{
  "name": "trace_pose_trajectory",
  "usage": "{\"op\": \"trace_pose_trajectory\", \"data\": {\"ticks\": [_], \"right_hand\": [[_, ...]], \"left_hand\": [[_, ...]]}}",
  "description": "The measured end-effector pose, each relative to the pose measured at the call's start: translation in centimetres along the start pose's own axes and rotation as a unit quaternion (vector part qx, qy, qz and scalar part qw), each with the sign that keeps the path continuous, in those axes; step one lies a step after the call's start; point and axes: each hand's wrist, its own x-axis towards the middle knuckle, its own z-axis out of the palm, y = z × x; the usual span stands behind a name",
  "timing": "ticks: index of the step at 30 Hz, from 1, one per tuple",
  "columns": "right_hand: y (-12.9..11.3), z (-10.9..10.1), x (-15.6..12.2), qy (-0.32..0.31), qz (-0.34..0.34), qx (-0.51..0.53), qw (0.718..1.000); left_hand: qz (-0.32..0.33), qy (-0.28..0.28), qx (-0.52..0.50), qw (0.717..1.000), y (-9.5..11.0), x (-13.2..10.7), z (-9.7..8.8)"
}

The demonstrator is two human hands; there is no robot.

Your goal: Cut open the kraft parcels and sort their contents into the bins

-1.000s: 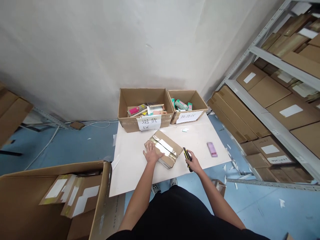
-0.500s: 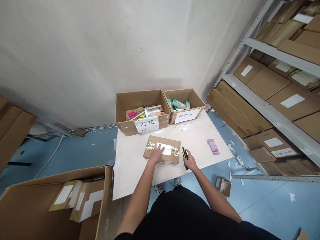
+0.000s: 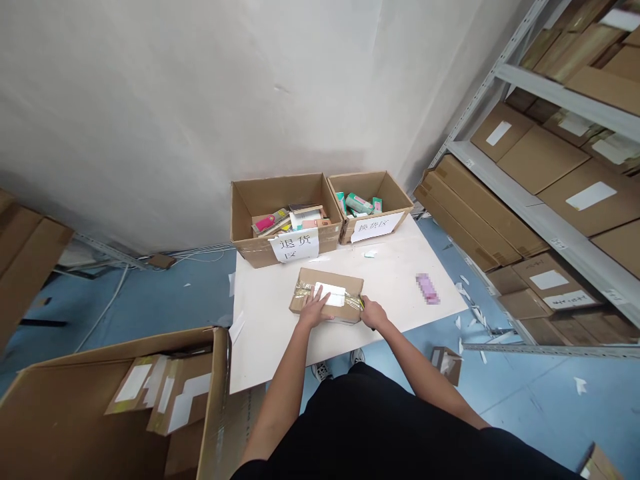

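A taped cardboard box [image 3: 331, 277] with a white label [image 3: 332, 294] lies on the white tabletop [image 3: 270, 333]. My left hand [image 3: 313, 311] rests on its top with the fingers spread, partly over the label. At the box's right end, my right hand [image 3: 374, 313] is closed round a utility knife [image 3: 362, 304]. Most of the knife is hidden by the hand; its tip is at the taped end, and I cannot tell whether the blade has gone into the tape.
Behind stand two open cartons with paper signs, a larger one [image 3: 250, 252] and a smaller one [image 3: 346, 233], both holding small packages. A pixelated pink item [image 3: 427, 289] lies to the right. A large open carton [image 3: 219, 373] with parcels is at left, shelves [image 3: 530, 197] of boxes at right.
My right hand has moved left with the utility knife, from beside the box to its right end. My left hand stays on the box.
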Motion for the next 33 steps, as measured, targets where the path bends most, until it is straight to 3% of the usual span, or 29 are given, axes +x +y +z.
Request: {"op": "trace_pose_trajectory", "data": {"ticks": [3, 9, 18, 23, 27, 33], "right_hand": [[-0.6, -0.1, -0.5, -0.021, 0.002, 0.007, 1.000], [-0.5, 1.3, -2.2, 0.006, 0.003, -0.013, 1.000], [0.0, 0.6, -3.1, 0.002, 0.006, -0.019, 1.000], [1.0, 1.0, -3.1, 0.063, -0.005, 0.006, 0.998], [0.9, 0.2, -1.6, 0.070, -0.036, 0.001, 0.997], [-0.6, -0.8, 1.2, 0.035, -0.036, -0.071, 0.996]], "left_hand": [[0.003, 0.004, 0.004, 1.000, 0.0, -0.2, 0.1], [0.004, 0.011, -0.002, 1.000, 0.2, -0.1, 0.3], [-0.005, 0.018, 0.001, 1.000, -0.1, -0.2, 0.7], [-0.087, 0.094, 0.014, 0.992, 2.4, -0.5, 3.4], [-0.154, 0.166, 0.033, 0.973, 5.2, -0.9, 5.8], [-0.160, 0.157, 0.020, 0.974, 6.0, -1.4, 5.7]]}}
